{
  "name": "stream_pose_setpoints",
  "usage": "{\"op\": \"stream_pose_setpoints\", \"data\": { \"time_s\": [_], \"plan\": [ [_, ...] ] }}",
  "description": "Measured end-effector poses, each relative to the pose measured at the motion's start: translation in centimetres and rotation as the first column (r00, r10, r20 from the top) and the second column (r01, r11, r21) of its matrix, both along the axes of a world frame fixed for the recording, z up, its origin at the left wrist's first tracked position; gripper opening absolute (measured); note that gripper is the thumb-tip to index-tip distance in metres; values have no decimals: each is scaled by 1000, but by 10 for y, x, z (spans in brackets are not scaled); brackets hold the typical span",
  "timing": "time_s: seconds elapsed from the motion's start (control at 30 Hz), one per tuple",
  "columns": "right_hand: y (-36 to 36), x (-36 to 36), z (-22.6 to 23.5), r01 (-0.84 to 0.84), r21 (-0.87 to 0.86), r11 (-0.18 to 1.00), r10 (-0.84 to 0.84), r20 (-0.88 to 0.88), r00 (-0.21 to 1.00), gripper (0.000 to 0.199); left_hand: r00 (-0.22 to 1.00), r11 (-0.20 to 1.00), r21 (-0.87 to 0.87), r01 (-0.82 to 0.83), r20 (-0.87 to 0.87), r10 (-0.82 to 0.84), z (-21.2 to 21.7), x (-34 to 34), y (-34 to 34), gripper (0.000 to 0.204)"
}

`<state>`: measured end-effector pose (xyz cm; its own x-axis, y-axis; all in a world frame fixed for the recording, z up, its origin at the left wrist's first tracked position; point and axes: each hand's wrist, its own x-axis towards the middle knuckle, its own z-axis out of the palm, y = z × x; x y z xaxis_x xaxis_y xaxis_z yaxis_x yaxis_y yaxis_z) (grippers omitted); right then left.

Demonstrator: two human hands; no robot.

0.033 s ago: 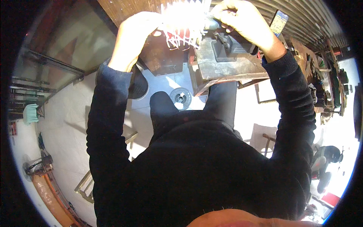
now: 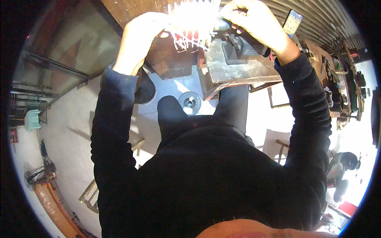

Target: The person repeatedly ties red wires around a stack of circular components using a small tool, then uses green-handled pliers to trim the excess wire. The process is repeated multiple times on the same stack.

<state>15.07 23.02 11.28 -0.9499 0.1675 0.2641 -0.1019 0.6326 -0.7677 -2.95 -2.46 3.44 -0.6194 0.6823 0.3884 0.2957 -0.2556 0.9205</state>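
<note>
At the top middle sits an overexposed object with white strands (image 2: 186, 43) fanning from it and red parts between them; glare hides its exact kind. On its left side my left hand (image 2: 145, 33) is closed, with thumb and fingertips pinching its edge. My right hand (image 2: 254, 23) is raised on the other side, its fingers curled in a pinch beside a grey-blue rounded part (image 2: 222, 24). What those right fingers hold is too small and washed out to name. Below the right hand, a dark clamp-like tool (image 2: 238, 49) rests on a worn wooden table (image 2: 234, 74).
A phone (image 2: 293, 23) with a lit screen stands by corrugated sheeting (image 2: 325, 20) beyond my right wrist. On the floor between my legs lies a round dark disc (image 2: 189, 104). A glass-fronted cabinet (image 2: 67, 47) is on the left, and a cluttered bench (image 2: 317, 57) on the right.
</note>
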Motion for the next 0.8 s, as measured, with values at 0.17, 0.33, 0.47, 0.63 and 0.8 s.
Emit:
{"op": "stream_pose_setpoints", "data": {
  "time_s": [0.17,0.33,0.47,0.63,0.8],
  "plan": [
    [-2,-8,-7,45,99,994,-40,-44,998,16,999,1000,-15,-22,41,23,1,1,1,21],
    [0,-14,-14,-40,73,997,48,-108,993,19,999,999,-27,-24,31,25,2,2,1,19],
    [4,-11,-17,-59,95,994,68,-88,994,20,999,1000,-3,12,47,-12,-2,-2,7,15],
    [0,-8,-18,-441,-308,843,389,-216,895,28,997,1000,24,7,75,-9,-3,-6,8,13],
    [-3,-2,-17,-404,-386,829,371,-161,915,32,982,993,120,19,186,-41,0,1,3,13]
  ]
}}
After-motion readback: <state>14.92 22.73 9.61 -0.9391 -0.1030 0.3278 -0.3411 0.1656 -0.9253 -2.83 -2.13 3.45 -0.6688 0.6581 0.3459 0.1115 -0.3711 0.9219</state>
